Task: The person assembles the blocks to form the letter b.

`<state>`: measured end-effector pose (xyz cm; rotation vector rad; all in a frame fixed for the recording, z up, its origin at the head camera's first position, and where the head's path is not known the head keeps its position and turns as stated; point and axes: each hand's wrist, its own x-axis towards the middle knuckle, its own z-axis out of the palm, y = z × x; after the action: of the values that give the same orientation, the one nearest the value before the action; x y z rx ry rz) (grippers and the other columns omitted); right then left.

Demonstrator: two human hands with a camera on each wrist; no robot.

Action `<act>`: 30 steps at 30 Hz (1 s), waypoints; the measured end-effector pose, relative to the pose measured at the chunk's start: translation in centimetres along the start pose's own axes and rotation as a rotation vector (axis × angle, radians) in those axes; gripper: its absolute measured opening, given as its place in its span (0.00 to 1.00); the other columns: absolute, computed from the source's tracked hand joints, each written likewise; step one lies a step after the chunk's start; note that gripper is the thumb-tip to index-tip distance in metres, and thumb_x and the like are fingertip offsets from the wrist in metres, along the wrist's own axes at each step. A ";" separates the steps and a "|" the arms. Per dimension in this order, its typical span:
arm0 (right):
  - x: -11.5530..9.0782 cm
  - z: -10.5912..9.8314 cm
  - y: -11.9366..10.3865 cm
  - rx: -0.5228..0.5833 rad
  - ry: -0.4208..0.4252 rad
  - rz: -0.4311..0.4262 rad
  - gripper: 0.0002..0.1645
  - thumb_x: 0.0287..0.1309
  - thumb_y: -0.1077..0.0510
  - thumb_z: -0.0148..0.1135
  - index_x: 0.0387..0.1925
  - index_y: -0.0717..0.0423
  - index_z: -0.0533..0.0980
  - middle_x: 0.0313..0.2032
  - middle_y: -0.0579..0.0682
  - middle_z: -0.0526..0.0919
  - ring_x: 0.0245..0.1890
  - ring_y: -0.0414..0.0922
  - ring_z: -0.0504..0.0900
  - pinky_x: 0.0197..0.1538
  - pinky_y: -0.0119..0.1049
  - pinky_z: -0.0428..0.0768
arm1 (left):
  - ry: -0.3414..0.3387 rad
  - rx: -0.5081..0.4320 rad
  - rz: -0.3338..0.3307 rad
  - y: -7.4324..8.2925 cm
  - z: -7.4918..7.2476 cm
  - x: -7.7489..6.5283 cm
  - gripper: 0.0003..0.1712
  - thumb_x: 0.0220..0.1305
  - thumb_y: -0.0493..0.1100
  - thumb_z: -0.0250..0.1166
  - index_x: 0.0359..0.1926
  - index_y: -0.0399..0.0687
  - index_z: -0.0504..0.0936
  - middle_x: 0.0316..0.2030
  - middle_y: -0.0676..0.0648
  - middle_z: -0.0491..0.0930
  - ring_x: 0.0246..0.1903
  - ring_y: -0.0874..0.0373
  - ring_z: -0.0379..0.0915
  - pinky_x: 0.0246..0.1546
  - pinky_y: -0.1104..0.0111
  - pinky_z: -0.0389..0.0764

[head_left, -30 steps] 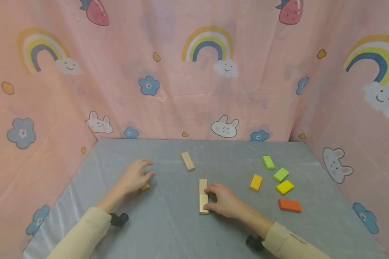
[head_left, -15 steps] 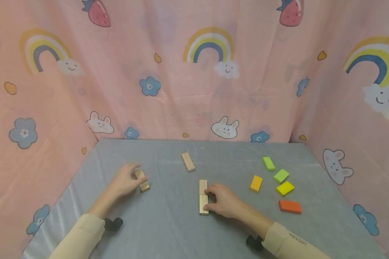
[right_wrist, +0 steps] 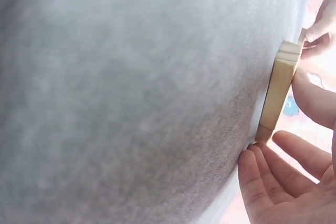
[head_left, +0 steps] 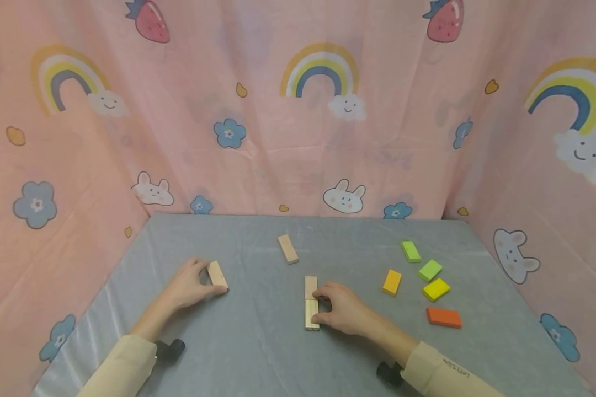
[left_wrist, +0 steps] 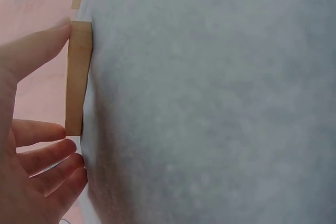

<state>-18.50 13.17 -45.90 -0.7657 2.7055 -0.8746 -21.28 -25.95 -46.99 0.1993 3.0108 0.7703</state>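
In the head view my left hand (head_left: 189, 284) pinches a plain wooden block (head_left: 217, 274) lengthwise, thumb at its near end and index finger at its far end. The left wrist view has this block (left_wrist: 78, 80) close over the grey surface, with the other fingers loosely bent below it. Two more wooden blocks (head_left: 311, 286) lie end to end in front of me. My right hand (head_left: 346, 310) rests at their right side with relaxed fingers, index fingertip by the far block and thumb by the near block (head_left: 310, 322). The right wrist view shows the thumb (right_wrist: 310, 95) against them.
Another plain block (head_left: 288, 249) lies farther back on the grey table (head_left: 258, 353). To the right are two green blocks (head_left: 410, 251), an orange-yellow block (head_left: 392, 282), a yellow block (head_left: 436, 289) and a red-orange block (head_left: 444, 317). Pink printed cloth (head_left: 268, 165) surrounds the table.
My left hand drew back a little towards the left. Its thumb slid from across the block to the near end, and it now pinches the block. My right hand stayed in place.
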 end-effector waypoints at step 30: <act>-0.1 0.2 0.2 0.005 0.003 0.008 0.29 0.55 0.51 0.78 0.54 0.62 0.81 0.46 0.48 0.82 0.46 0.45 0.79 0.51 0.50 0.80 | -0.018 0.034 0.081 1.0 0.6 1.0 0.52 0.49 0.66 0.77 0.63 0.32 0.76 0.57 0.35 0.75 0.58 0.38 0.71 0.58 0.42 0.74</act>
<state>-18.42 13.30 -46.18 -0.7530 2.7056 -0.8811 -22.12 -24.70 -47.05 0.3287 3.0170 0.7198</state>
